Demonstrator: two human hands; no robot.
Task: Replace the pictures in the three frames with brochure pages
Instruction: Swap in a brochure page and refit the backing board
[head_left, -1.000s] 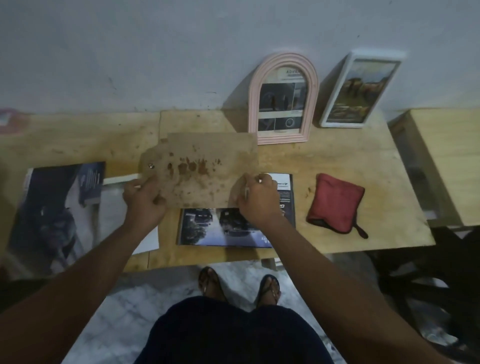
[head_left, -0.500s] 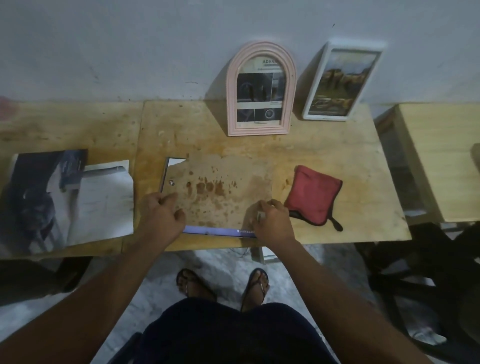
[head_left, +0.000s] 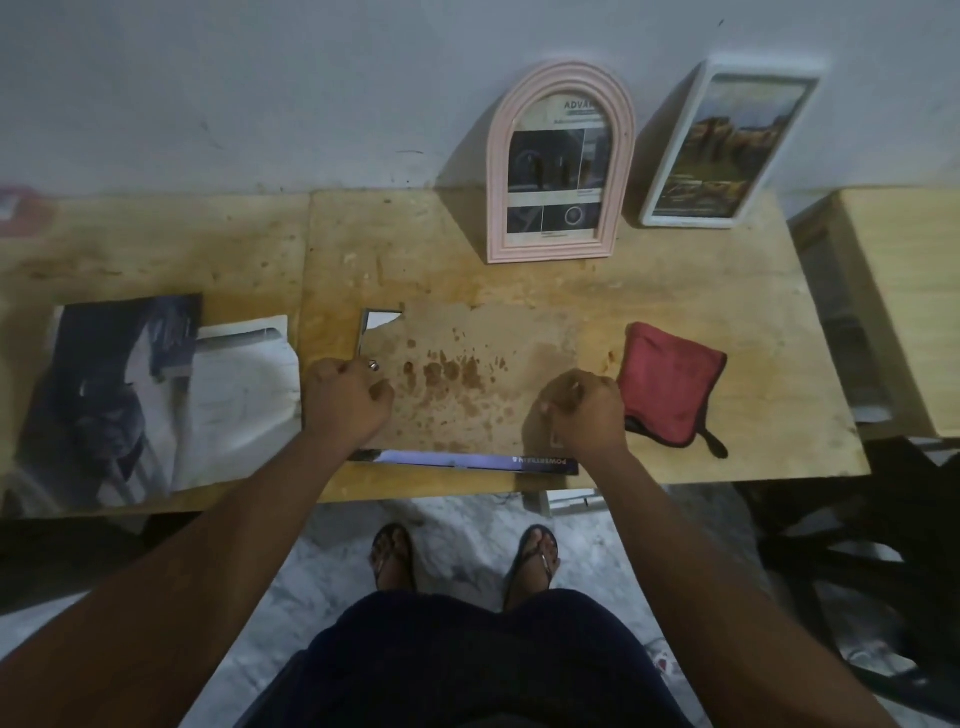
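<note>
A stained brown backing board (head_left: 467, 374) lies flat near the table's front edge, on top of a brochure page (head_left: 467, 461) whose blue strip shows along its near side. A bright corner of the frame (head_left: 379, 318) shows at the board's chipped top left. My left hand (head_left: 348, 400) is curled on the board's left edge beside a small metal tab (head_left: 373, 365). My right hand (head_left: 582, 410) is curled on its right edge. At the back, leaning on the wall, stand a pink arched frame (head_left: 498, 156) with a brochure page in it and a white frame (head_left: 675, 156) with a landscape picture.
A red cloth (head_left: 670, 379) lies just right of my right hand. An open brochure (head_left: 104, 395) and a loose white page (head_left: 244, 384) lie at the left. The wooden table (head_left: 753, 322) ends close to my legs. A second small table (head_left: 909, 291) stands at the right.
The backing board was held tilted above the brochure page; now it lies flat over the page, nearer the front edge. Both hands came down with it.
</note>
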